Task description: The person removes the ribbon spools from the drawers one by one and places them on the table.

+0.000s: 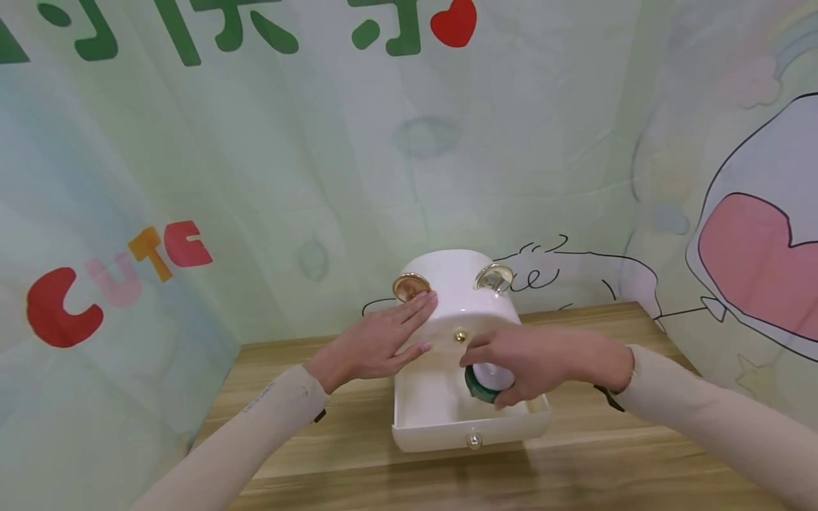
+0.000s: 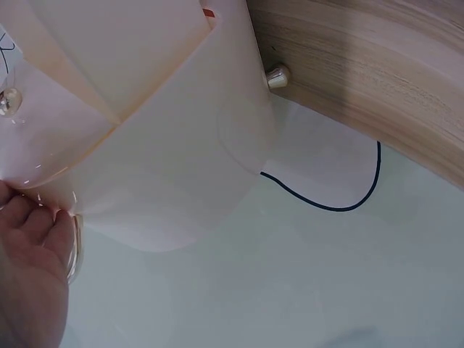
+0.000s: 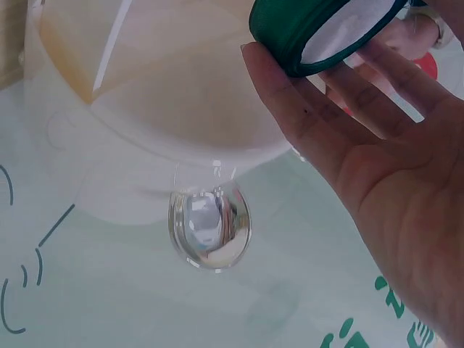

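Observation:
A glossy white bear-shaped storage box (image 1: 456, 294) with gold-rimmed ears stands on the table, its drawer (image 1: 441, 436) pulled out toward me. My right hand (image 1: 540, 358) holds a roll of green ribbon (image 1: 479, 388) with a white side over the right part of the drawer. In the right wrist view the green roll (image 3: 279, 36) lies between the thumb and fingers. With its fingers straight, my left hand (image 1: 380, 342) rests on the box's front top edge beside the left ear (image 1: 410, 285). The left wrist view shows that hand (image 2: 36, 254) at the box's edge.
The wooden table (image 1: 307, 440) extends around the box. Behind it hangs a printed cloth backdrop (image 1: 345, 156) with green characters and a red heart. The other ear (image 1: 495, 277) sticks up at the box's right. A gold knob (image 1: 473, 441) is on the drawer front.

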A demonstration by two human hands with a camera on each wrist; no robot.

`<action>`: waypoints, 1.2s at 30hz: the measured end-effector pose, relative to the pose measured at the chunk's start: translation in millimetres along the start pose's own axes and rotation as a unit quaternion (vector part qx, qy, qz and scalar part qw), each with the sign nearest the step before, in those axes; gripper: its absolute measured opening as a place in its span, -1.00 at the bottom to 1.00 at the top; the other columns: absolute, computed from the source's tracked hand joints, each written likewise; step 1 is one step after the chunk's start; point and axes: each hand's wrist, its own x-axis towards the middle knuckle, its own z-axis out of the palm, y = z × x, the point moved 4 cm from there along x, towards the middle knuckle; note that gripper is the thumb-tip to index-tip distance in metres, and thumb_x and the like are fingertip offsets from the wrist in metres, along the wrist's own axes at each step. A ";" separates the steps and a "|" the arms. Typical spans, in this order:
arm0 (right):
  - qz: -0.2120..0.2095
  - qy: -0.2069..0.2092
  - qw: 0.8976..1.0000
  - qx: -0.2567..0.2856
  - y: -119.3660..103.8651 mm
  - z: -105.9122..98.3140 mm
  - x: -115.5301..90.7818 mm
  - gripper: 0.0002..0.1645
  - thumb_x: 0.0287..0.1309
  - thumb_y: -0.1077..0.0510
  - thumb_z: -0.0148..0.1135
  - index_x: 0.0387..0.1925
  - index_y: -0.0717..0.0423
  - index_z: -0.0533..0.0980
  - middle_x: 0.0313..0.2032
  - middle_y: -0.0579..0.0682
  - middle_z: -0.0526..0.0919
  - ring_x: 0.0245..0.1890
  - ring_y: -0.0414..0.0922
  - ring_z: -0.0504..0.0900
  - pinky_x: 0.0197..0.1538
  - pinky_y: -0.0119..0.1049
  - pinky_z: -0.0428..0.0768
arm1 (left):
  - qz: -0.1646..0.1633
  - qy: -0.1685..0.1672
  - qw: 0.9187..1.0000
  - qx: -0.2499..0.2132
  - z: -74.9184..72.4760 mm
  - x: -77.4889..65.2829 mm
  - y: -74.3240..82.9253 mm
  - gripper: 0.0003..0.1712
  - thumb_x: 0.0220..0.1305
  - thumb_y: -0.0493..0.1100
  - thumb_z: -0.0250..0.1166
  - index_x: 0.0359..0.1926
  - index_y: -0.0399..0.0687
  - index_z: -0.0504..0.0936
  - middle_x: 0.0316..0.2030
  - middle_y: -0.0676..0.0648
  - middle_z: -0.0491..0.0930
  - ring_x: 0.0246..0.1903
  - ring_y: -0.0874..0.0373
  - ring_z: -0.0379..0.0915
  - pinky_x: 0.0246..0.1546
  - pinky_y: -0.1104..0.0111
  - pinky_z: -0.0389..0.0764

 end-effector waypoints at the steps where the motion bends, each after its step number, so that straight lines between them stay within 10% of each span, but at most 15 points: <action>1: 0.000 0.006 1.000 0.000 0.3 -1.7 -2.9 -0.31 0.10 0.00 0.61 0.24 0.07 0.58 0.14 -0.03 0.70 0.06 -0.16 0.68 0.14 -0.25 0.70 | -0.001 -0.001 1.000 -0.001 0.1 0.1 0.1 -0.15 0.66 0.21 -0.05 0.69 -0.12 -0.06 0.69 -0.12 -0.03 0.66 0.00 0.02 0.58 0.07 0.32; 29: 0.125 0.129 0.983 0.024 42.2 2.8 -89.4 -0.25 0.15 -0.11 0.58 0.33 0.01 0.57 0.31 0.04 0.65 0.23 0.07 0.68 0.19 0.06 0.71 | 0.031 -0.002 0.997 0.065 -3.8 1.7 1.0 -0.15 0.65 0.18 -0.03 0.67 -0.23 0.02 0.67 -0.17 0.06 0.65 -0.04 0.06 0.62 0.12 0.26; 36: 0.162 0.161 0.973 0.031 61.4 14.6 -113.4 -0.29 0.11 -0.08 0.61 0.25 0.05 0.60 0.13 -0.02 0.73 -0.02 -0.16 0.69 -0.07 -0.22 0.74 | 0.038 0.003 0.997 0.067 -3.9 2.4 0.5 -0.15 0.65 0.18 -0.01 0.66 -0.24 0.03 0.66 -0.18 0.08 0.65 -0.04 0.07 0.61 0.11 0.27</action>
